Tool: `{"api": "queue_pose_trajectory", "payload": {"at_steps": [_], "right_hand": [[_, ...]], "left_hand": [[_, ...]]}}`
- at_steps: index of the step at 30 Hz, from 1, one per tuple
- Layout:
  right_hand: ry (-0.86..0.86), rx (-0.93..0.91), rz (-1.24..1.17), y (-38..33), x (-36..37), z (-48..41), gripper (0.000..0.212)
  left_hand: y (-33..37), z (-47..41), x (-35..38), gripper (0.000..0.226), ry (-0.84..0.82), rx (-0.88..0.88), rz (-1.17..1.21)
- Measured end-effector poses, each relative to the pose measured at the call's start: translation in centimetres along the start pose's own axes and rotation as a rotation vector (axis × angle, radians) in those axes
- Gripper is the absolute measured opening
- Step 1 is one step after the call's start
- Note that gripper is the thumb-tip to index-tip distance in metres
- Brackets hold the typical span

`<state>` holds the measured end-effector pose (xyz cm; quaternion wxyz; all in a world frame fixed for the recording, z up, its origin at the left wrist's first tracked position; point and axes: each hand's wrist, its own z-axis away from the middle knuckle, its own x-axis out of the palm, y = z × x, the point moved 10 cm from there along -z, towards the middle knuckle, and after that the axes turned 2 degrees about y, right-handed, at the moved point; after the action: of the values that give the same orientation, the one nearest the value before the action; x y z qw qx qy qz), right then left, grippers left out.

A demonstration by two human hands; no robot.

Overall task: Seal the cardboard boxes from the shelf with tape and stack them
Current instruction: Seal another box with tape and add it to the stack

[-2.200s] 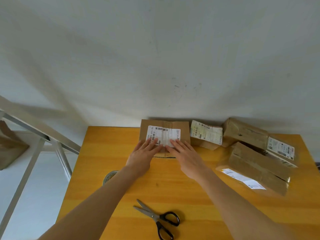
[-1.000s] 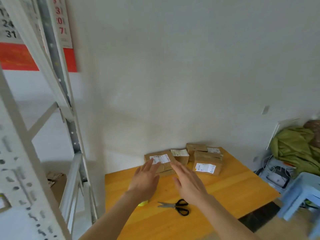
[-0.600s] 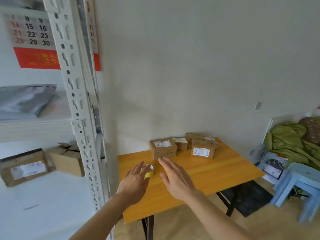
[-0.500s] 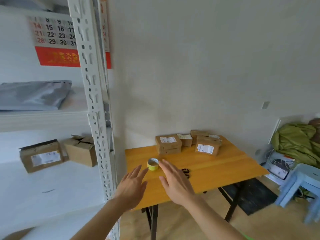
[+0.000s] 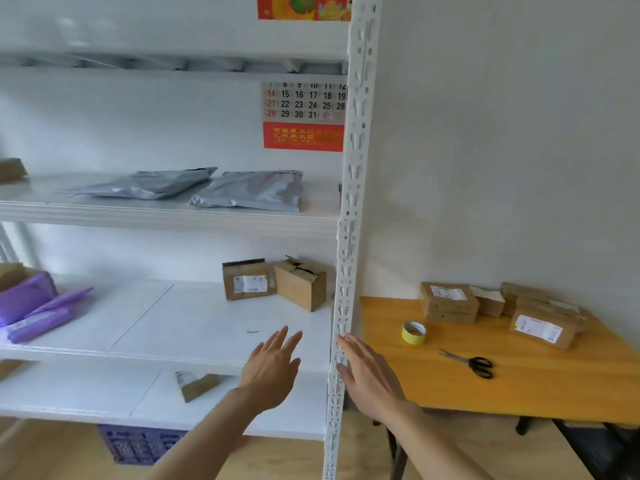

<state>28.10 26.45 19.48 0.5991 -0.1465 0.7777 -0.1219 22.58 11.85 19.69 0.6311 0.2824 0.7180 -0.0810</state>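
White metal shelf (image 5: 194,327), middle tier, right end: labelled cardboard box (image 5: 248,279) just beside open-flapped cardboard box (image 5: 300,285) (likely light, stiff-walled; grip opposite side walls, not the loose flaps); left hand (image 5: 272,367), right hand (image 5: 369,374), both outstretched, fingers straight, empty.

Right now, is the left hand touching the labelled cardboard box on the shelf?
Apart. The head view shows bare shelf between the left hand and the labelled cardboard box.

Both hands, the left hand (image 5: 272,367) and the right hand (image 5: 369,377), were held out empty with straight fingers before the white shelf (image 5: 194,327), where two cardboard boxes (image 5: 247,279) stood. On the wooden table (image 5: 519,386), sealed boxes (image 5: 448,303), tape roll (image 5: 413,332) and scissors (image 5: 472,363) were seen.
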Motion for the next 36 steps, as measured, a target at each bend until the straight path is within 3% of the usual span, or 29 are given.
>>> {"api": "queue_pose_trajectory", "payload": {"at_steps": [8, 20, 29, 36], "right_hand": [[-0.083, -0.020, 0.027, -6.3, 5.9, -8.5, 0.057], [-0.146, 0.123, 0.086, -11.5, 17.5, -26.4, 0.062], [-0.158, 0.151, 0.113, -8.9, 24.2, -37.1, 0.070], [-0.126, 0.164, 0.028, -4.2, 29.1, -46.7, 0.083]], "left_hand": [[-13.9, -1.4, -2.7, 0.057, -0.013, -0.114, -0.057], [-35.9, -11.4, -2.8, 0.066, -0.121, -0.132, -0.092], [-42.9, -21.4, 2.6, 0.080, -0.141, -0.157, 0.007], [-46.1, -30.8, 9.1, 0.088, -0.048, -0.191, 0.278]]}}
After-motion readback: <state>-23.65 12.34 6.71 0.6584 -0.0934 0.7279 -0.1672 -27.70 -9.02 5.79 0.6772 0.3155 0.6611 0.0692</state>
